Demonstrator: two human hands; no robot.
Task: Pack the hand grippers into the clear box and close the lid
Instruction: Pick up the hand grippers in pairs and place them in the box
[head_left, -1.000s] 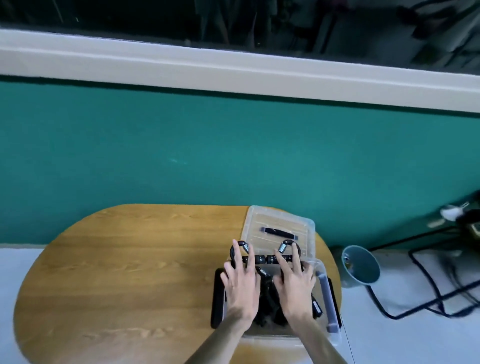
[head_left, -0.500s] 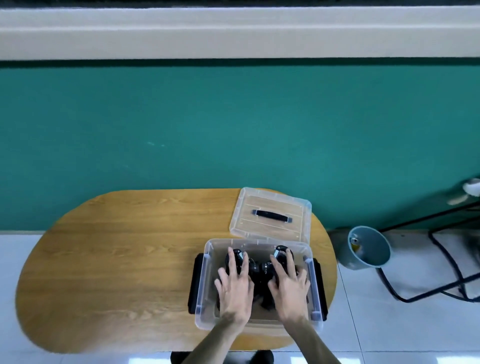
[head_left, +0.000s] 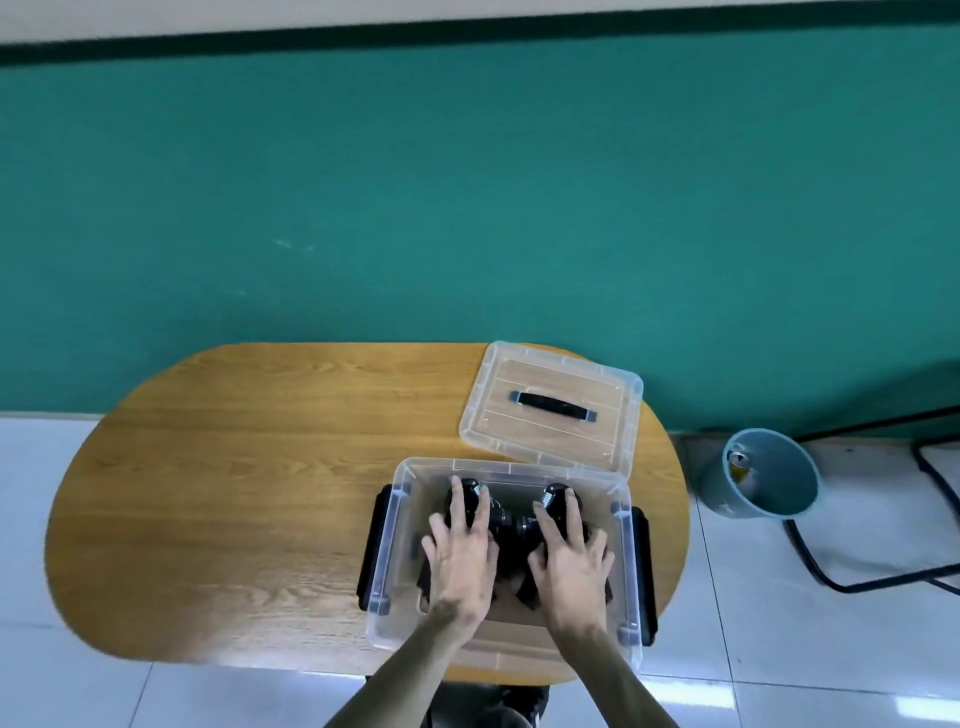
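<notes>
While sitting at the right end of the oval wooden bench (head_left: 249, 493), near its front and right edges, clear box (head_left: 400, 551) open, one black latch on each short side. Inside it: black hand grippers (head_left: 511, 522), apparently two, coil springs toward the far wall; exact count uncertain under the hands. Left hand (head_left: 462, 553) flat on the left gripper, fingers straight and spread. Right hand (head_left: 571, 558) flat on the right gripper, likewise spread; no pinch, no curl. One lid (head_left: 550, 410), clear with a black handle, flat on the bench just behind the box, near corner overlapping the box's far rim, far corner close to the bench edge. Broad bare bench surface to the left. One blue bin (head_left: 769, 475) on the floor to the right, well apart. No readable labels or writing.
</notes>
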